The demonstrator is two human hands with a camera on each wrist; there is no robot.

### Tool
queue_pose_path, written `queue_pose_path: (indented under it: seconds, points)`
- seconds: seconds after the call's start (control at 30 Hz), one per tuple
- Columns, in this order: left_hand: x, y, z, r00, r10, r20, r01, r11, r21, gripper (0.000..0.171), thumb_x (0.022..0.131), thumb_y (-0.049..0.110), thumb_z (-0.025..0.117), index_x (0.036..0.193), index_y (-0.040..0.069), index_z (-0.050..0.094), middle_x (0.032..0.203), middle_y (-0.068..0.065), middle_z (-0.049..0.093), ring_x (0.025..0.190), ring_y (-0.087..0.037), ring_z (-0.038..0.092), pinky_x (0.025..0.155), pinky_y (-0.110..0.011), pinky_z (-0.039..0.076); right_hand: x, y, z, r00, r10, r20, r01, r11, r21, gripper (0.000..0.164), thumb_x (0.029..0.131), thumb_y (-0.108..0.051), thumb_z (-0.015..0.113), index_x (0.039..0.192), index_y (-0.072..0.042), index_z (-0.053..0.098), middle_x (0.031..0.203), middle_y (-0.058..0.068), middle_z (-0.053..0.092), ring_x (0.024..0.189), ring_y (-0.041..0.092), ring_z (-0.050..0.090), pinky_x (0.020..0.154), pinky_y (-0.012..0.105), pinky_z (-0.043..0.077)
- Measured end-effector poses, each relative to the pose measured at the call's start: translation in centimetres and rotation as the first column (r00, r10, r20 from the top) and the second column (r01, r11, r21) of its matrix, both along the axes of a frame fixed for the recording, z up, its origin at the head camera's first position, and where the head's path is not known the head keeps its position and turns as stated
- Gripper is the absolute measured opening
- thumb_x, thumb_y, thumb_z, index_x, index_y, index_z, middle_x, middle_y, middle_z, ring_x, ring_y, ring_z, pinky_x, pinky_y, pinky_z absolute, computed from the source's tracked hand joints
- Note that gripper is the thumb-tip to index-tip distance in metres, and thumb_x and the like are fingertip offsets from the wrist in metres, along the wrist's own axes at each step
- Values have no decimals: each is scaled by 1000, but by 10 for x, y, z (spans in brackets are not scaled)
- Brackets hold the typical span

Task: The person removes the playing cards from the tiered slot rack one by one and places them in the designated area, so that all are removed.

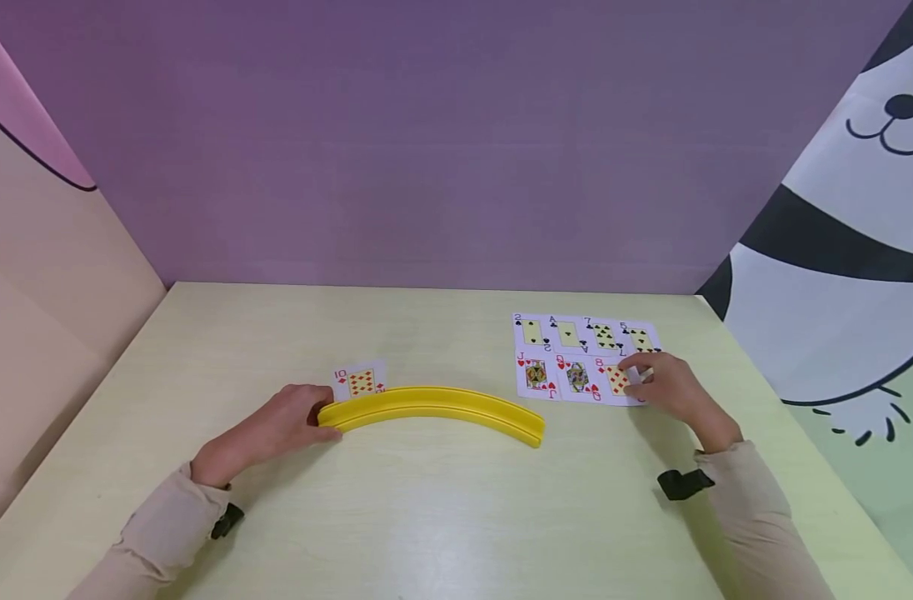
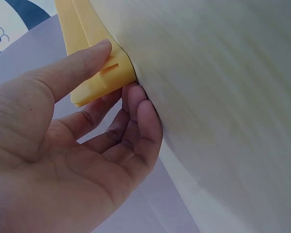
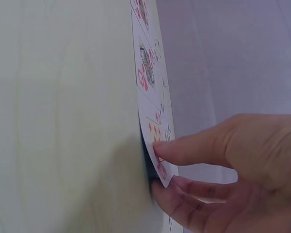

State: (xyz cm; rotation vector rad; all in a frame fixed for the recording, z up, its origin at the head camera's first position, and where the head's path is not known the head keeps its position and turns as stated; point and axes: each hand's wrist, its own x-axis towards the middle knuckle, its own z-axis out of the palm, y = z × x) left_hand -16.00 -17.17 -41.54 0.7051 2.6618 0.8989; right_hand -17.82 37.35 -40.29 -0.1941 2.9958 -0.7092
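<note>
My left hand [image 1: 290,421] pinches the left end of a yellow curved track piece [image 1: 441,402], which lies on the table. In the left wrist view the thumb is on the yellow end [image 2: 103,80] and the fingers curl at its other side. Just behind the piece lies a ten of diamonds card [image 1: 361,382]. On the right, my right hand [image 1: 674,387] grips the eight of diamonds card [image 1: 616,381] by its right edge. The right wrist view shows the thumb on its face [image 3: 153,128] and fingers beneath, with that edge slightly raised.
Beside the eight lie a queen [image 1: 578,377] and a jack of hearts [image 1: 536,375]. A row of black-suited cards [image 1: 568,334] stretches behind them. A purple wall [image 1: 441,167] closes the table's [image 1: 426,517] far edge; a panda picture [image 1: 869,250] is at right.
</note>
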Motion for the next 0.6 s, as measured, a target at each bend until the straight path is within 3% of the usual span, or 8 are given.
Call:
queue_pose_path:
  seconds: [0.6]
  points:
    - [0,-2,-2,1000,-21,-1,21,999,36,22,85,12,79,94,4,61,84,0,60,70,-14,49,56,-22,36,0,-5,-2,999,24,-40,-21,997,70,30,86,-3,70,114,7,67,109,31,62,93,40,58,76,46,46]
